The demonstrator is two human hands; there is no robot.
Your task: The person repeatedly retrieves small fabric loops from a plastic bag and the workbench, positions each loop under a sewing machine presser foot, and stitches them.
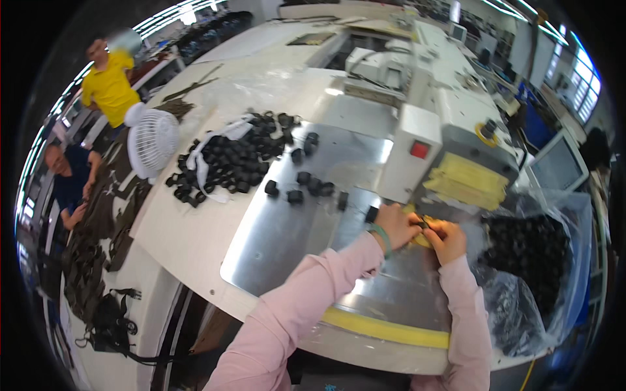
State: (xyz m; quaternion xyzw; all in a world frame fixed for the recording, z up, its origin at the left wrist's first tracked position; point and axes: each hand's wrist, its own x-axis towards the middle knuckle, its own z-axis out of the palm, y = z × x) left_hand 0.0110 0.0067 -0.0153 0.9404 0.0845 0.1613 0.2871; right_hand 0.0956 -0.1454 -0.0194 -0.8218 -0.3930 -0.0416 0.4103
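In the head view, both bare hands meet at the right part of a brushed metal plate (280, 244), close in front of the white housing of a machine (405, 153) with a red switch (419, 150) on its face. The left hand (393, 225) has its fingers curled in and their tips drawn together at a small dark piece (424, 224); the right hand (448, 241) comes from the other side, thumb and forefinger pinched on the same piece, which is mostly hidden by the fingertips. A yellow patch shows just beneath them. A green band (381, 238) circles the left wrist, and pink sleeves (313, 280) cover both forearms. Left of the left hand, a few black loops (295, 197) lie scattered on the plate, while a large heap of black loops (238, 159) sits beyond them, partly on the plate and partly on the white table (189, 244), with a strip of white material among it. Yellow tape (385, 328) runs along the table's near edge. To the right of the right hand, a clear plastic bag (574, 274) holds many more black pieces. A wrinkled yellow sheet (466, 181) clings to the machine, near a screen (557, 163). Over on the left are a white fan (154, 142), a person in a yellow shirt (111, 85) and another in a dark shirt (70, 186).
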